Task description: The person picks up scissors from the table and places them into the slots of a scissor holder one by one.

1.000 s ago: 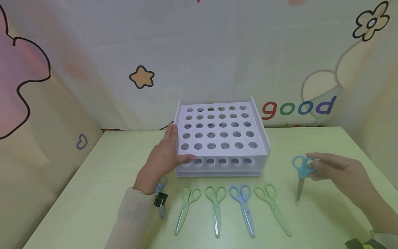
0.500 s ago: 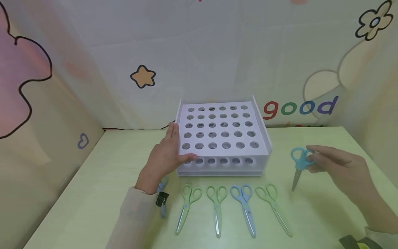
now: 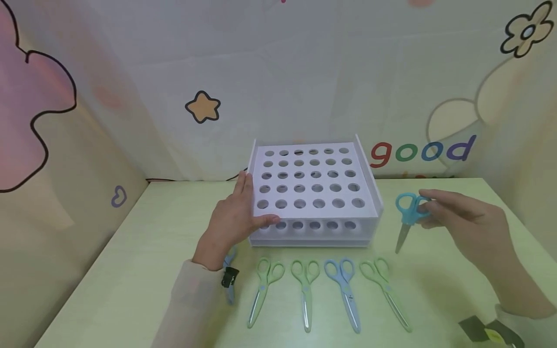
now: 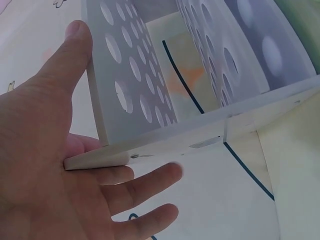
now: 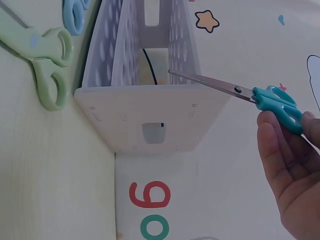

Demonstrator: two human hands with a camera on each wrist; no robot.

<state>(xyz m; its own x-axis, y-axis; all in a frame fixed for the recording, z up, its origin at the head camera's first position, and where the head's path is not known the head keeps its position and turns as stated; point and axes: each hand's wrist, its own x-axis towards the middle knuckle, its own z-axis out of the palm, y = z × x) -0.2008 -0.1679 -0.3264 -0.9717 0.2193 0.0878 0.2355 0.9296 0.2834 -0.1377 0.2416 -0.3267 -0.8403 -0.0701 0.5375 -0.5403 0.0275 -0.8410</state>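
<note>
A white rack with rows of round holes stands at the table's back. My left hand holds its left front corner, thumb on the front and fingers along the side panel. In the left wrist view the panel's edge runs between thumb and fingers. My right hand pinches small turquoise-handled scissors by one handle loop, right of the rack. Their blades point down, above the table. In the right wrist view the scissors' tip overlaps the rack's open end.
Several larger scissors lie in a row before the rack: green scissors, more green scissors, blue scissors and green scissors at the right. Another blue pair is partly hidden by my left wrist. A patterned curtain hangs behind.
My right hand has risen and moved left toward the rack with the turquoise scissors, whose blades have tilted slightly. My left hand keeps its hold on the rack.
</note>
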